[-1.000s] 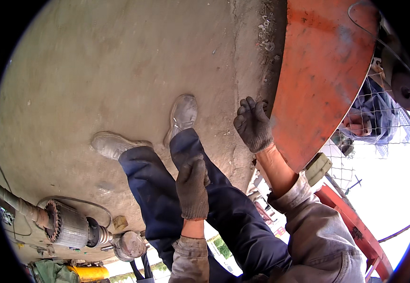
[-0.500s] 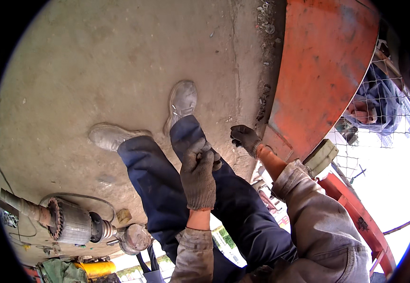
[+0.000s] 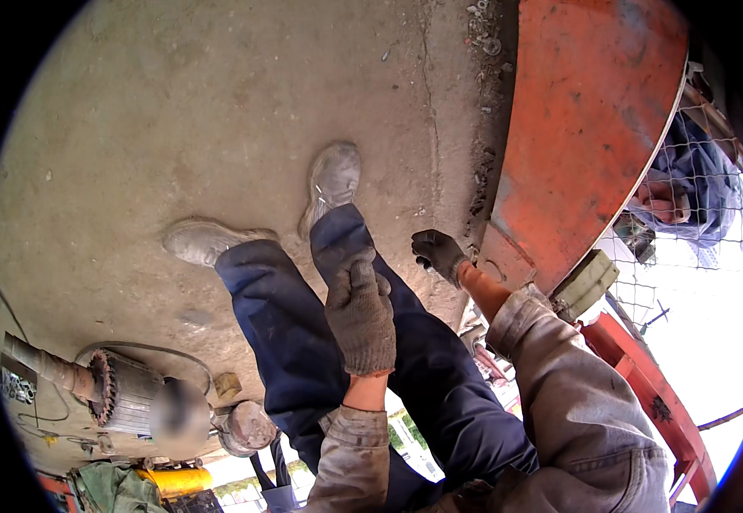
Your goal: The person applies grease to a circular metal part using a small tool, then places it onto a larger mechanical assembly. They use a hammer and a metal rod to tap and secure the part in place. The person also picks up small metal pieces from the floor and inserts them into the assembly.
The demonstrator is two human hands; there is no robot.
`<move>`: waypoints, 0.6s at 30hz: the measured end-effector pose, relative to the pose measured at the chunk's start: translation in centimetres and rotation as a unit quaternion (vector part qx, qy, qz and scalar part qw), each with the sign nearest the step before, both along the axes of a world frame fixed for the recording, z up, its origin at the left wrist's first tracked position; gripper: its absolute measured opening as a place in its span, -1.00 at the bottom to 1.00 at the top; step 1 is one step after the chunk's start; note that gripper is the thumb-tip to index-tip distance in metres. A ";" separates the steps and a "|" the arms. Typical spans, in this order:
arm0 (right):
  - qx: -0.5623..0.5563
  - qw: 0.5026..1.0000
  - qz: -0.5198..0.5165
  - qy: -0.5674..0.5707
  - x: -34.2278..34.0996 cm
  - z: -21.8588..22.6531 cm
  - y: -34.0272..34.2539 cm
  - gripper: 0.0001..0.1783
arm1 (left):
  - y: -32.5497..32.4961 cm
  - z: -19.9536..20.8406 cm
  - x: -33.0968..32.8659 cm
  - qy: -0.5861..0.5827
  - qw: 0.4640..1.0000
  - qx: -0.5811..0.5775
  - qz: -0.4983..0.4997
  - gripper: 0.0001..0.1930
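My left hand (image 3: 360,318), in a dark, dirty knit work glove, is above my legs with the thumb lying along the curled fingers. Farther right and forward, my right hand (image 3: 438,255) wears a similar glove. Its fingers bend inward, close to the lower end of an orange metal panel (image 3: 589,120) but apart from it. Nothing sticks out of either hand, and the insides of both are hidden. Dark blue trousers (image 3: 273,299) and dusty grey shoes (image 3: 335,175) show beneath my hands.
A motor rotor with a shaft (image 3: 123,398) lies on the concrete floor (image 3: 192,111) at lower left, near a cable (image 3: 153,350) and a round rusty part (image 3: 247,427). Wire mesh (image 3: 705,188) and a red metal frame (image 3: 645,385) stand at right. Green cloth (image 3: 111,487) lies lower left.
My left hand has turned, so its thumb now lies over the curled fingers. My right hand has shifted slightly left, still curled. My feet have hardly moved.
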State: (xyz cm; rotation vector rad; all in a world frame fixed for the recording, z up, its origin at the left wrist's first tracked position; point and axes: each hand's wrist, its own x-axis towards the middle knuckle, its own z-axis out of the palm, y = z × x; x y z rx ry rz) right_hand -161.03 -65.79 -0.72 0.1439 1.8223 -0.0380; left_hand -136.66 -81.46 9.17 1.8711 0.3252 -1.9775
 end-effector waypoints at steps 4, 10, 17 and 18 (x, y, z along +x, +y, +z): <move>-0.022 1.000 0.009 0.012 -0.6 -1.4 -1.7 -0.59 | 0.0 0.0 0.6 -0.009 1.000 0.006 0.003 -0.58; -0.063 0.989 -0.094 0.090 -2.4 -2.1 -4.1 -0.61 | -0.9 -0.1 0.7 -0.005 0.999 0.017 0.030 -0.56; 0.005 0.987 -0.097 0.125 -3.9 -2.3 -1.7 -0.54 | -1.3 -0.8 0.5 -0.009 0.998 0.061 0.028 -0.72; 0.001 0.987 -0.099 0.128 -3.9 -2.4 -1.4 -0.51 | -1.0 -0.7 0.6 -0.009 0.998 0.053 0.030 -0.74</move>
